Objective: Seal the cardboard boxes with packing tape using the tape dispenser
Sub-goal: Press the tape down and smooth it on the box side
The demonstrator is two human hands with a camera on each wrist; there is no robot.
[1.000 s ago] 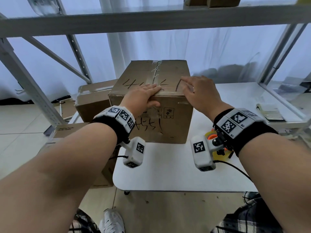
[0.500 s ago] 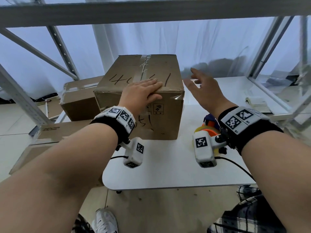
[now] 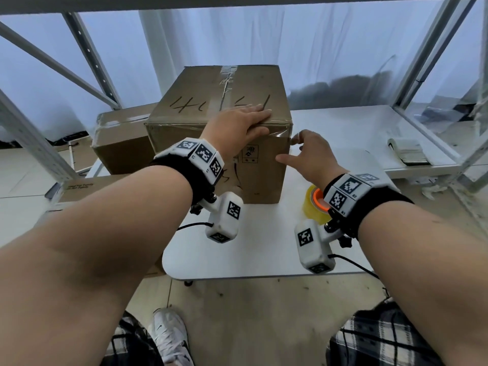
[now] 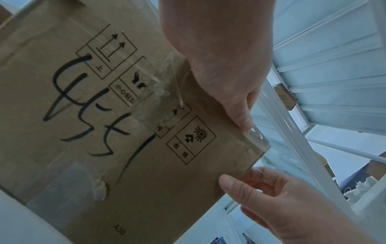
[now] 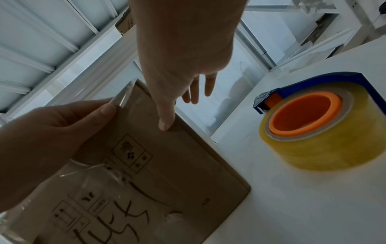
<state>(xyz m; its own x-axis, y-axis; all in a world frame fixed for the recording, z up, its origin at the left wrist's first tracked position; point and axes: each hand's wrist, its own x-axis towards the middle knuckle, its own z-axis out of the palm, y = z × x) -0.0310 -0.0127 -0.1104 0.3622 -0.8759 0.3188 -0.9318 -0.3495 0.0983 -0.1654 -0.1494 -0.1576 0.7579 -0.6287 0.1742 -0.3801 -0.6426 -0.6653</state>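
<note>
Here, both hands at box (image 3: 211, 101) corner.

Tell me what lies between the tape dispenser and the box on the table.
Only bare white table separates the tape dispenser from the cardboard box, clearest in the right wrist view.

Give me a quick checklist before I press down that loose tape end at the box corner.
1. Box steadied: ok. The left hand lies flat on the top front edge of the cardboard box.
2. Right hand at the corner: ok. The right hand has its thumb on the front face and its fingers past the right edge.
3. Loose tape end within reach: ok. It sticks out at the upper right corner, just above the right hand.
4. Top seam taped: ok. A strip runs along the top seam.
5. Tape dispenser close by: ok. It stands on the white table, unheld.
6. Tape lying smooth on the right side: cannot tell, hidden.
</note>
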